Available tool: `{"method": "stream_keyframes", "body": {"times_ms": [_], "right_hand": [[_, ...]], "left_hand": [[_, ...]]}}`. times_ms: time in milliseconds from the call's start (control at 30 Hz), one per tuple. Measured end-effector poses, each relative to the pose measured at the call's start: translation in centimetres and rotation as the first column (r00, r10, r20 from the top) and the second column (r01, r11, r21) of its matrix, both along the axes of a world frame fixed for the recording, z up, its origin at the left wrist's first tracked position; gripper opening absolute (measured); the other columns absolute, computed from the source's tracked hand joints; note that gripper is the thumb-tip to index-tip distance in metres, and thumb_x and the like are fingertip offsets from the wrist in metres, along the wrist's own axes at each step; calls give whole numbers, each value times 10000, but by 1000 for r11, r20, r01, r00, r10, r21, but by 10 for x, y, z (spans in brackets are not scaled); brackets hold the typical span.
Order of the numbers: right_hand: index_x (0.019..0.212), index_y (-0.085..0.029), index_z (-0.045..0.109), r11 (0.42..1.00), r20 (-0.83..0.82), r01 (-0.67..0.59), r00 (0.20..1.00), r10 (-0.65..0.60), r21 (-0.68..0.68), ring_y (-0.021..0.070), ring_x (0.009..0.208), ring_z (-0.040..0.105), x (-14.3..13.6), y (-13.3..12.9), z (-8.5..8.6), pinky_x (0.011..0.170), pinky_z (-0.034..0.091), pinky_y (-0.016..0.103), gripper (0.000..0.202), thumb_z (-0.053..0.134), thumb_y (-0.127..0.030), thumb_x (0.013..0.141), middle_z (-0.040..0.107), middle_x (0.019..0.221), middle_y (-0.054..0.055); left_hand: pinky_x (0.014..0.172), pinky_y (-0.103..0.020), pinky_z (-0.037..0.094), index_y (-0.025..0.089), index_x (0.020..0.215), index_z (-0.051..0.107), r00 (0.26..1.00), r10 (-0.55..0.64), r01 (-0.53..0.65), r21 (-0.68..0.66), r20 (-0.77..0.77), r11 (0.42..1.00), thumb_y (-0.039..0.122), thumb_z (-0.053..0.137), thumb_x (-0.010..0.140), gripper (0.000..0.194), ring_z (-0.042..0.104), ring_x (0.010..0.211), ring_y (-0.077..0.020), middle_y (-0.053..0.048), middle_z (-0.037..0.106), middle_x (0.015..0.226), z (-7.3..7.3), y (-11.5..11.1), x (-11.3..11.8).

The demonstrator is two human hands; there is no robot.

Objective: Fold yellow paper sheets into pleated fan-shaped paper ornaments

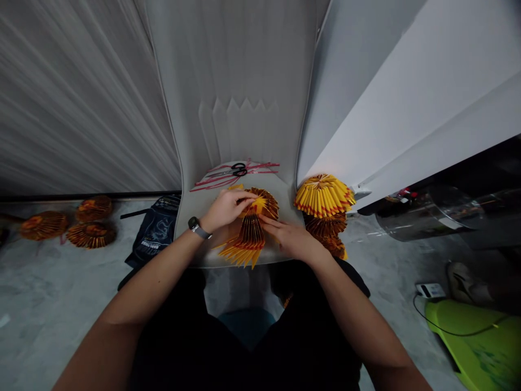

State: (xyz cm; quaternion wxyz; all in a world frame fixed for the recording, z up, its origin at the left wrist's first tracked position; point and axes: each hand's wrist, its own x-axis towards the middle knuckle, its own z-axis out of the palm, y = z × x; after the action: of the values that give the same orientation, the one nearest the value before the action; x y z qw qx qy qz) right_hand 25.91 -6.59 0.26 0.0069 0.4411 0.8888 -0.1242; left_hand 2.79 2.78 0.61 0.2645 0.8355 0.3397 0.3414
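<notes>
A pleated fan of yellow paper with gold and red bands [250,233] lies spread on the seat of a pale chair [211,239]. My left hand [228,208], a watch on its wrist, pinches the fan's gathered upper end between thumb and fingers. My right hand [292,238] rests against the fan's right side, fingers stretched out toward the gathered part. Behind the fan and partly hidden by it sits a round pleated gold piece [272,205]. Farther back on the seat, black-handled scissors [239,170] lie among pink strings [262,165].
Right of the chair stands a stack of round pleated paper pieces [324,194]. On the floor at left are several gold rosettes [91,234] and a dark printed bag [152,233]. A green object [476,336], a power strip [430,290] and a cable lie at right.
</notes>
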Motion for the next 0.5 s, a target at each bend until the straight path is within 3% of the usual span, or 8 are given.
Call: {"method": "stream_keyframes", "body": {"times_ms": [233,367,500], "right_hand": [[1452,-294,528,991,-10,-89,996,90,102,207,1258,624,8,-1,13,1027,540,361,633,510,-12,885,482,1554,-12],[1407,-282,579,976,108,-107,990,87,188,230,1132,671,8,5,18,863,591,359,517,520,-67,941,529,1513,-5],[1165,-241,728,965,145,-152,982,123,214,225,1017,705,6,14,15,739,571,319,256,543,-203,992,622,1427,20]], "left_hand": [[844,-295,553,207,1086,776,1000,-10,10,-33,-2,999,331,603,975,240,740,934,-200,-60,790,1063,2,0,-3],[853,-308,555,222,1086,775,1000,-15,15,-28,-4,999,333,602,976,234,736,943,-201,-52,791,1056,0,1,-4],[870,-320,552,227,1085,776,999,-33,33,-19,-2,999,334,602,974,232,736,944,-203,-53,790,1061,-1,5,-4]]}}
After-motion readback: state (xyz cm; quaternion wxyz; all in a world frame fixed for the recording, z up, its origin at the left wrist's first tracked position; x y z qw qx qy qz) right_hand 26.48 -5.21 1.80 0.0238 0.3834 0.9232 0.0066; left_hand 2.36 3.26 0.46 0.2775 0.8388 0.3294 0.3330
